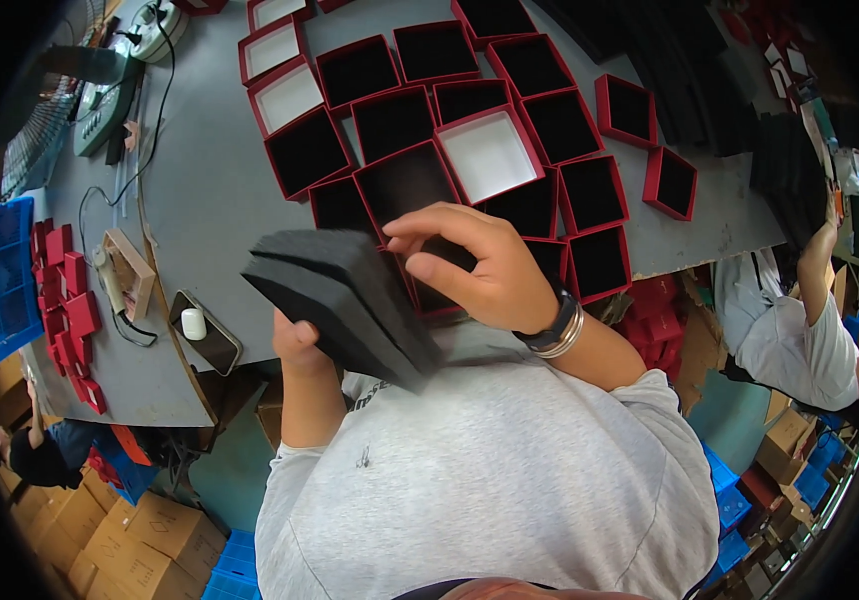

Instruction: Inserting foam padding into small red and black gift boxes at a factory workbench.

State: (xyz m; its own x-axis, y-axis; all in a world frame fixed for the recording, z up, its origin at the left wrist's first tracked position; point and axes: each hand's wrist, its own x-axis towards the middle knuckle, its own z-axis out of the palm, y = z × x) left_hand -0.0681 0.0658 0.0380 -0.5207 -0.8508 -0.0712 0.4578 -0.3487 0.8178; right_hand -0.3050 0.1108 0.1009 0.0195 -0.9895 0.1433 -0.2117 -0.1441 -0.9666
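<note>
My left hand (297, 340) grips a stack of black foam sheets (340, 295) from below, in front of my chest. The sheets are tilted and slightly fanned apart, and they hide most of that hand's fingers. To the right of the foam, my right hand (485, 265) hovers with fingers bent and the thumb apart, nothing visible between them. It wears a dark wristband and bangles. Beneath it stand several red-rimmed boxes, most showing a black inside, like this black-lined box (395, 125). One white-lined box (490, 155) rests tilted on top of others.
Black foam strips (665, 75) are piled at the far right. On the left are a phone with a white earbud case (193, 322), a glue gun (108, 280), cables and small red boxes (68, 310). Co-workers sit at the right (790, 335) and far left (45, 450).
</note>
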